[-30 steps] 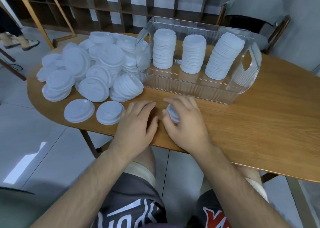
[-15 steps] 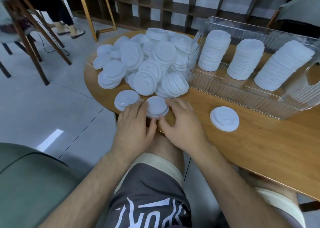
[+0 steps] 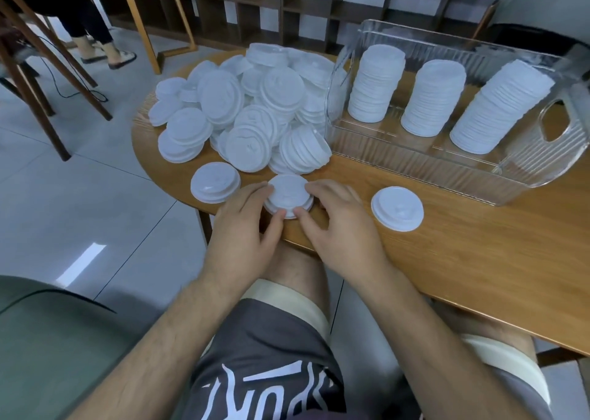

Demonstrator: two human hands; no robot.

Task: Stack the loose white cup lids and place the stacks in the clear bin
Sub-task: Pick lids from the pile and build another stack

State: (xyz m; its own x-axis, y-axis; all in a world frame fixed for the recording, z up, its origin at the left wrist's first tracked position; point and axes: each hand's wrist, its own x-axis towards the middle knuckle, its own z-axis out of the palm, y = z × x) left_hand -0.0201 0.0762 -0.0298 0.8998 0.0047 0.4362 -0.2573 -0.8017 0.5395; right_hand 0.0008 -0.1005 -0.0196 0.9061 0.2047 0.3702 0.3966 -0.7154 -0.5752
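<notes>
We hold a short stack of lids (image 3: 289, 192) at the near edge of the desk (image 3: 463, 260). The left hand (image 3: 245, 228) and the right hand (image 3: 338, 224) each curl round its rim, thumb and fingertips pinching it, likely to square the lids so they nest. A single lid (image 3: 214, 185) lies just to the left and another lid (image 3: 397, 208) lies to the right, both handy for adding next. The loose pile (image 3: 249, 113) lies behind, against the clear bin (image 3: 542, 151), where three tall stacks (image 3: 376, 84) stand, the rightmost leaning. We cannot tell how many lids sit between our hands, and the bin's far right corner runs out of view.
</notes>
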